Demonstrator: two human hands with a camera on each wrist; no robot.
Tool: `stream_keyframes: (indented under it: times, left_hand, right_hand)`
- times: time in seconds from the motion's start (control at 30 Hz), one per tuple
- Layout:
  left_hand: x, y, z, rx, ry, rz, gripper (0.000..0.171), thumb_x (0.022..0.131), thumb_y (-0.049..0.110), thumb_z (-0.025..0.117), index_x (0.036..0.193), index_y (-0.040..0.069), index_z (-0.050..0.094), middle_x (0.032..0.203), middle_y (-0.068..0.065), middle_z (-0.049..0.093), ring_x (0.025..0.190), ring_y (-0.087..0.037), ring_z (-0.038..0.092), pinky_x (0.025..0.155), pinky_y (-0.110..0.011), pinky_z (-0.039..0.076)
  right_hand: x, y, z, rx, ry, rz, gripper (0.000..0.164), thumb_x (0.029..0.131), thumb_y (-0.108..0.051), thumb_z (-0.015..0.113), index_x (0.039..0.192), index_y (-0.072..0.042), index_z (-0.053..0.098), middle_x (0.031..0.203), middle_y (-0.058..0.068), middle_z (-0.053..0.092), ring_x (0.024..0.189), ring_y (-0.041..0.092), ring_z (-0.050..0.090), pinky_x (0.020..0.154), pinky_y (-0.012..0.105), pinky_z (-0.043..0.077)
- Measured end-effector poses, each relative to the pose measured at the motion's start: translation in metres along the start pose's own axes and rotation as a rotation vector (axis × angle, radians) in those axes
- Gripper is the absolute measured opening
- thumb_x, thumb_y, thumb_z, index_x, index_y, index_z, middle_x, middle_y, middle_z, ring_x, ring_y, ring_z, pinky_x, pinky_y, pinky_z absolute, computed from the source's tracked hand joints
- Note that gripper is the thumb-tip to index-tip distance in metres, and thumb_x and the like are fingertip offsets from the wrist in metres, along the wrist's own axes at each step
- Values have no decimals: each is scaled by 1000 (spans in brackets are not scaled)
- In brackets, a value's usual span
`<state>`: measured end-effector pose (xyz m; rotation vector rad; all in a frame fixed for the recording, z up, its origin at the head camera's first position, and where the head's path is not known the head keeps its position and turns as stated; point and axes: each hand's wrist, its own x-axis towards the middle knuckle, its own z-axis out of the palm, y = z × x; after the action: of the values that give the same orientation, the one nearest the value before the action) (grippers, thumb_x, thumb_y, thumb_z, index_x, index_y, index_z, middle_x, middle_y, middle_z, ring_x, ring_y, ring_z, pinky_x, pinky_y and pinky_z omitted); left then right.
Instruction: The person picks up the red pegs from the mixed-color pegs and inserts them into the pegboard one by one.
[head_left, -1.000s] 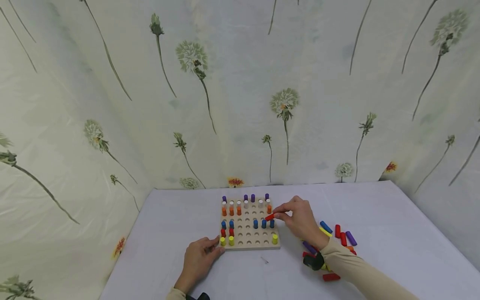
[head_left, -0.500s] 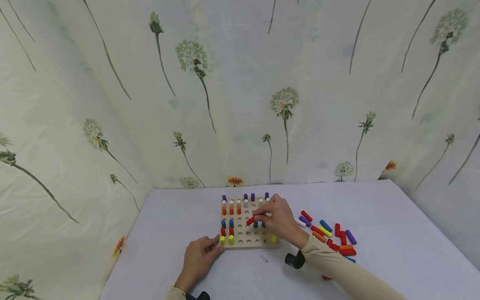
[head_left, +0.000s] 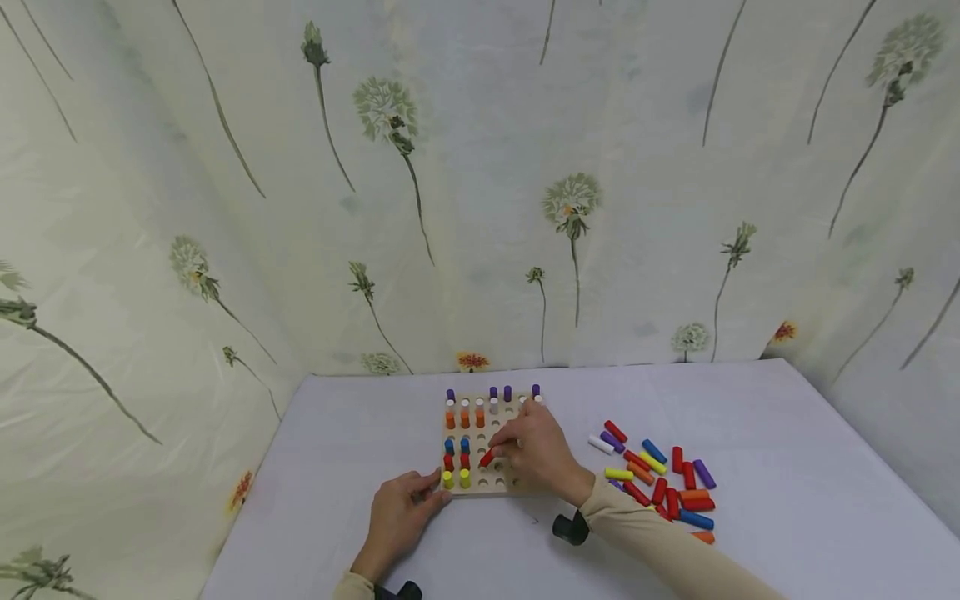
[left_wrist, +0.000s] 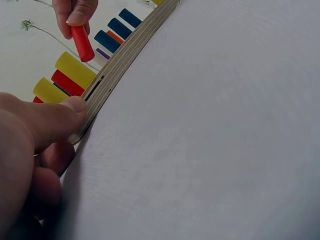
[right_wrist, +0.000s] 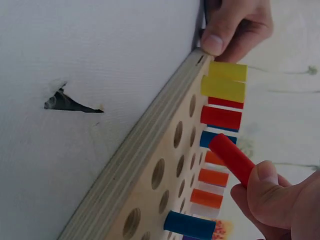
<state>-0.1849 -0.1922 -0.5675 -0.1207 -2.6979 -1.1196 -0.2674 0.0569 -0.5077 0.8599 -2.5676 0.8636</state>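
A wooden pegboard (head_left: 491, 492) with rows of holes stands on the table. Colored pegs fill part of it: purple and white at the back, then orange, blue, red and yellow toward the front. At its front left corner my left hand (head_left: 401, 512) holds the edge, thumb (left_wrist: 75, 107) against the layered side and fingers curled below. My right hand (head_left: 540, 450) pinches a red peg (right_wrist: 232, 155) by one end, tilted, its free end over the board just right of the two standing red pegs (head_left: 465, 460). This hand covers the board's right part in the head view.
Loose pegs in several colors lie scattered right of the board, among them a purple peg (head_left: 705, 473) and a blue peg (head_left: 696, 520). A white cloth (head_left: 345, 450) covers the table, with a small dark tear (right_wrist: 70, 102). A dandelion-print curtain (head_left: 465, 208) hangs behind.
My right hand has carried the red peg leftward and toward the front of the board, from the blue row's right end. My left hand has stayed on the corner.
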Motion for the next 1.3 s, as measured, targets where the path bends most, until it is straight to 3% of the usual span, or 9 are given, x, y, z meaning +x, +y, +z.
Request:
stream_keyframes:
  times: [0.17, 0.67, 1.1, 1.3]
  left_hand:
    - [0, 0, 0, -4, -16, -39, 38, 89, 33, 86, 120, 12, 81, 71, 14, 56, 59, -1, 39, 55, -20, 30]
    - [2, -2, 0, -9, -13, -9, 38, 89, 33, 86, 120, 11, 82, 71, 13, 56, 60, 0, 40, 55, -20, 31]
    - [1, 1, 0, -27, -23, -39, 37, 89, 31, 87, 119, 10, 81, 73, 13, 58, 59, -1, 40, 54, -21, 31]
    - [2, -1, 0, -11, -17, -20, 38, 89, 32, 86, 120, 11, 81, 73, 13, 58, 60, -1, 41, 55, -21, 32]
  right_hand:
    - [-1, 1, 8, -44, 23, -58, 8, 81, -16, 93, 79, -20, 86, 67, -11, 64, 74, 8, 37, 68, 24, 27]
    - [-2, -2, 19, -167, 56, -152, 9, 79, -20, 95, 82, -22, 87, 74, -9, 77, 72, 10, 34, 69, 25, 23]
    - [-3, -4, 28, -168, 100, -226, 10, 77, -23, 96, 81, -22, 87, 72, -10, 76, 71, 9, 34, 69, 23, 23]
    - [-1, -5, 30, -188, 116, -263, 10, 78, -19, 96, 81, -21, 86, 71, -10, 72, 74, 11, 37, 74, 31, 35]
